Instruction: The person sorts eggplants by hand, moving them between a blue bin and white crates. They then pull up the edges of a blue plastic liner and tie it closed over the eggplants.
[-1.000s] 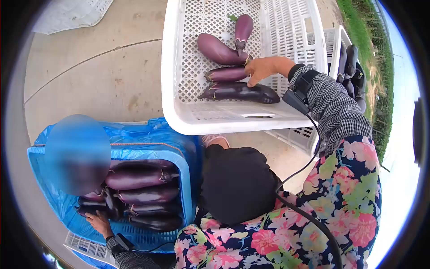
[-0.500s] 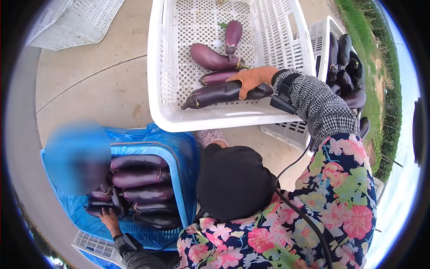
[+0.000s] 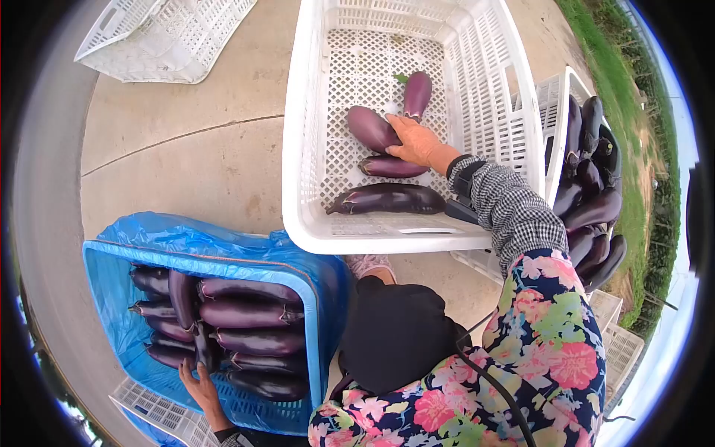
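My right hand point(image 3: 418, 141) reaches into a white plastic crate point(image 3: 417, 242), its fingers closed around one end of a plump purple eggplant point(image 3: 370, 128). Beside it lie a smaller upright eggplant point(image 3: 418, 93), a short one point(image 3: 392, 166) below the hand, and a long dark one point(image 3: 387, 199) along the near wall. At the lower left, my left hand point(image 3: 199, 389) has its fingers apart, the tips at the lower end of a slim dark eggplant point(image 3: 204, 347). Rows of eggplants point(image 3: 252, 313) lie in a blue crate point(image 3: 316, 335) lined with blue plastic.
More eggplants point(image 3: 592, 208) fill a white crate point(image 3: 553, 123) on the right. Another white crate point(image 3: 167, 41) stands at the upper left on the concrete point(image 3: 186, 167). A white crate point(image 3: 160, 413) shows beside the blue one. Grass point(image 3: 633, 149) borders the right side.
My right hand has let go of the long dark eggplant by the near wall and moved up to the plump purple one. My left hand stays in the blue crate. The view has shifted.
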The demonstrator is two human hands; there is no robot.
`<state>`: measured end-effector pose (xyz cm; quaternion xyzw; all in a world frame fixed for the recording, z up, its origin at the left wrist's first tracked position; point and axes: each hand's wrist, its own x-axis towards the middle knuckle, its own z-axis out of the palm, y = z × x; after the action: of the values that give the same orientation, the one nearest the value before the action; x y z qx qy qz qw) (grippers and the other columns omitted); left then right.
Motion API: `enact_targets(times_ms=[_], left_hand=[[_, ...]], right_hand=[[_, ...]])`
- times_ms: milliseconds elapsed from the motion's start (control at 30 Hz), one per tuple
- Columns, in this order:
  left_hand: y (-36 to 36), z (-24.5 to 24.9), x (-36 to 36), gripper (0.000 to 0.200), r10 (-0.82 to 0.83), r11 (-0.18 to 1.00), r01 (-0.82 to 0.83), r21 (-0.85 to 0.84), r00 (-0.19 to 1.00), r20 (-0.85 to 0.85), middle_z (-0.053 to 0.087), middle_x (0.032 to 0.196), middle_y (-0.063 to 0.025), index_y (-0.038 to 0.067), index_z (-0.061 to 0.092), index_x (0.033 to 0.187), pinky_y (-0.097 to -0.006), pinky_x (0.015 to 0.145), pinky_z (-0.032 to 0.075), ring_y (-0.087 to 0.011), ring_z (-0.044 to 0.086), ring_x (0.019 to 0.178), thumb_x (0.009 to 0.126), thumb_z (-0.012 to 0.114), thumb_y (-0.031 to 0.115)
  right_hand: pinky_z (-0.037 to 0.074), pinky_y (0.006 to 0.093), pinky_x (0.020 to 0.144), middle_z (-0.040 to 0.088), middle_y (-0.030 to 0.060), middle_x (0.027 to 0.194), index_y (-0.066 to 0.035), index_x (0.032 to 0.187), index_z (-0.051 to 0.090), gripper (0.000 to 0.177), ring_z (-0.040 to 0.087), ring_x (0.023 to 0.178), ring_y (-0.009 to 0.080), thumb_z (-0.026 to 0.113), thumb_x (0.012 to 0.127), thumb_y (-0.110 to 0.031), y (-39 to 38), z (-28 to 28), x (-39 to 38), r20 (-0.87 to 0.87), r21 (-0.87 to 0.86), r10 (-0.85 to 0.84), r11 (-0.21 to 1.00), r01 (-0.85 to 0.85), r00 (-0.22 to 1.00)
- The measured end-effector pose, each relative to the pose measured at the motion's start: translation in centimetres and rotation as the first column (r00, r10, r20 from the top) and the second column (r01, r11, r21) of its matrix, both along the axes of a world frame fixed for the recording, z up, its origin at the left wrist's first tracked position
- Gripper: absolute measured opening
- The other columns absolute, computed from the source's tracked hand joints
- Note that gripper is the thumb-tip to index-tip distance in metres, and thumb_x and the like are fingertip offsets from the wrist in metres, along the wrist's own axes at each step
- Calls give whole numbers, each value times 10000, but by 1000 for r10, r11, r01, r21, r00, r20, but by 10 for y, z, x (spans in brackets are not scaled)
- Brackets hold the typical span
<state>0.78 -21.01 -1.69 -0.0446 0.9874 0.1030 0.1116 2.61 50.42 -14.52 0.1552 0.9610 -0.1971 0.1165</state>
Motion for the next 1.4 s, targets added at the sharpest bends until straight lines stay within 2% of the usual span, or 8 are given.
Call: enact_targets(times_ms=[167, 333, 400, 633, 733, 933, 1167, 1400], left_hand=[[116, 50, -44, 416, -190, 972, 214, 97, 959, -208, 427, 1374, -235, -27, 503, 1285, -414, 1052, 310, -371, 417, 1267, 926, 564, 175], [216, 89, -76, 385, -212, 843, 343, 413, 920, -331, 511, 1314, -193, -51, 504, 1271, -384, 1043, 344, -297, 493, 1210, 948, 542, 155], [256, 104, -78, 376, -152, 708, 259, 657, 964, -216, 536, 1278, -194, -50, 509, 1269, -373, 1024, 375, -280, 524, 1175, 954, 536, 154], [387, 108, -80, 598, -391, -71, -268, 961, 893, 220, 527, 1267, -221, -55, 419, 1341, -384, 990, 424, -293, 545, 1150, 926, 597, 337], [421, 105, -71, 722, -353, -297, -323, 899, 912, 211, 497, 1302, -185, 32, 343, 1399, -416, 996, 430, -298, 515, 1160, 903, 552, 513], [352, 98, -68, 869, -288, -403, -383, 831, 915, 283, 548, 1097, -227, -24, 319, 1392, -422, 608, 535, -304, 608, 740, 878, 389, 673], [319, 86, -71, 908, -64, -374, -358, 856, 930, 361, 578, 980, -243, -63, 315, 1374, -446, 549, 506, -340, 606, 661, 884, 311, 703], [279, 77, -68, 682, 109, -267, -383, 884, 900, 422, 590, 944, -150, -49, 458, 1219, -384, 599, 502, -255, 585, 673, 956, 286, 555]], right_hand=[[430, 449, 972, 431, 266, 1311, -114, 1478, 122, 1018, 499, 1158, 403, 744, 700, -323, -26, -18, -40, 201, 77, -157, 987, 144, 967], [467, 416, 910, 572, 220, 1173, -33, 1375, 387, 839, 574, 1068, 327, 751, 672, -313, 26, 7, -39, -64, -449, -333, 852, 271, 941], [460, 400, 941, 573, 191, 1206, -8, 1327, 445, 693, 571, 1085, 287, 685, 767, -339, 32, 56, -35, 104, -946, -461, 228, 232, 881], [422, 396, 1009, 548, 168, 1264, 9, 1338, 433, 640, 537, 1159, 268, 498, 928, -477, -37, 172, -46, 1, -853, -343, -491, -178, 939], [378, 373, 1046, 518, 173, 1313, -6, 1382, 408, 676, 490, 1221, 235, 467, 946, -519, -94, 222, -44, -493, -812, -68, 394, -431, 867], [489, 369, 905, 609, 230, 1164, 44, 1351, 425, 631, 614, 1042, 287, 620, 886, -335, 15, 103, -56, -132, -530, -177, 844, 81, 975], [478, 425, 884, 607, 284, 1062, 53, 1228, 431, 731, 601, 1026, 369, 714, 693, -358, -9, -58, -1, 255, 107, -20, 994, -8, 967], [493, 389, 871, 594, 283, 1079, 35, 1084, 612, 754, 618, 941, 373, 727, 598, -530, 55, -5, -21, 31, -268, -549, 800, 536, 835]])
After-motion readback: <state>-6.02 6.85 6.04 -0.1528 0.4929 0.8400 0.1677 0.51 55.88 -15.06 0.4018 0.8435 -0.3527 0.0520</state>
